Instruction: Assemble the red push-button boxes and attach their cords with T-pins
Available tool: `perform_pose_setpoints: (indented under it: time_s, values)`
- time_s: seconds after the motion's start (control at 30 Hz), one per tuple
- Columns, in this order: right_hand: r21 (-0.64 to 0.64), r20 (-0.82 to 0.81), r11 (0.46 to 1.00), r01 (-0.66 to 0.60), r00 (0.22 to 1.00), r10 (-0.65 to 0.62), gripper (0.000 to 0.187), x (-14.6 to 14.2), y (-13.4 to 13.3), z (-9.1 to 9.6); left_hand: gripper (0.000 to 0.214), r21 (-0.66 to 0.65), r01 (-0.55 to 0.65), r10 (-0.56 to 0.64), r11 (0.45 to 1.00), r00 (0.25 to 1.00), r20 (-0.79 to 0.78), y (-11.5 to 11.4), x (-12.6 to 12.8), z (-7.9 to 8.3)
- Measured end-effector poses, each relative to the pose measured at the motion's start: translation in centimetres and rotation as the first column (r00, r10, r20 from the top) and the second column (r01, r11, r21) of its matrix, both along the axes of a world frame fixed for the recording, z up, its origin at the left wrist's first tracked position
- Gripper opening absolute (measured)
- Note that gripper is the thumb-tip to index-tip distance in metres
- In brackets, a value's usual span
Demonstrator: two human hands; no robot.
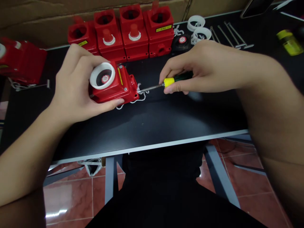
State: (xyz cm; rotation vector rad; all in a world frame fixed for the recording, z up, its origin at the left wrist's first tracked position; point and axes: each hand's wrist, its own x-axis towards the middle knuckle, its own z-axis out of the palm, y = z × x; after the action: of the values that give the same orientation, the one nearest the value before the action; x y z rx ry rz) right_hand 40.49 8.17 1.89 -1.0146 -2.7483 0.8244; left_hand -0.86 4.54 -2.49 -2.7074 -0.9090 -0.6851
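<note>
My left hand (76,82) wraps round a red box (123,82), thumb along its near side, fingers over the far side. A white ring (113,76) surrounds a dark recess with a red-and-white disc on the box's top. In my right hand (187,68) is a screwdriver (169,82) with a yellow and dark green handle, pinched near its collar. Its metal shaft points left, and the tip meets the right end of the box; the exact contact is too small to make out. White cord (142,99) lies beside and under that end.
Several red boxes (136,47) stand along the back of the black table (142,126), another red box (33,63) at far left. Back right lie white rings (196,22), a black part (181,44), metal rods (228,34) and a blurred yellow object (289,42).
</note>
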Motion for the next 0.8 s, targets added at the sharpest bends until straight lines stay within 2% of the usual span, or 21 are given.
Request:
perform_pose_setpoints:
  time_s: [0.1, 0.27, 0.43, 0.57, 0.7, 0.8]
  values:
    - [-0.048, -0.029, 0.998, -0.031, 0.999, 0.030, 0.022, 0.0, -0.1, 0.1, 0.087, 0.005, -0.001, 0.001, 1.000, 1.000, -0.004, 0.0, 0.0, 0.0]
    - [-0.067, -0.014, 0.997, -0.024, 1.000, 0.023, 0.025, -0.1, -0.1, -0.1, 0.089, -0.016, -0.005, 0.005, 1.000, 1.000, 0.008, 0.1, 0.0, 0.0]
    - [0.028, -0.026, 1.000, 0.013, 1.000, -0.012, 0.022, 0.1, 0.1, -0.3, 0.094, -0.058, -0.038, 0.038, 0.998, 0.999, 0.006, 0.3, -0.3, -0.2]
    - [0.043, -0.030, 0.999, -0.001, 1.000, 0.002, 0.020, 0.6, 0.4, -0.4, 0.097, -0.108, -0.064, 0.065, 0.992, 0.998, 0.007, 0.4, -0.4, -0.2]
    - [0.117, -0.031, 0.993, 0.012, 1.000, -0.008, 0.017, 1.0, 0.9, -0.7, 0.090, -0.080, -0.065, 0.064, 0.995, 0.998, -0.014, 0.4, -0.5, 0.0]
    - [0.180, 0.042, 0.983, 0.028, 0.998, -0.036, 0.017, 1.0, 1.3, -1.4, 0.093, -0.081, -0.039, 0.041, 0.996, 0.999, 0.015, 0.3, -0.5, 0.0]
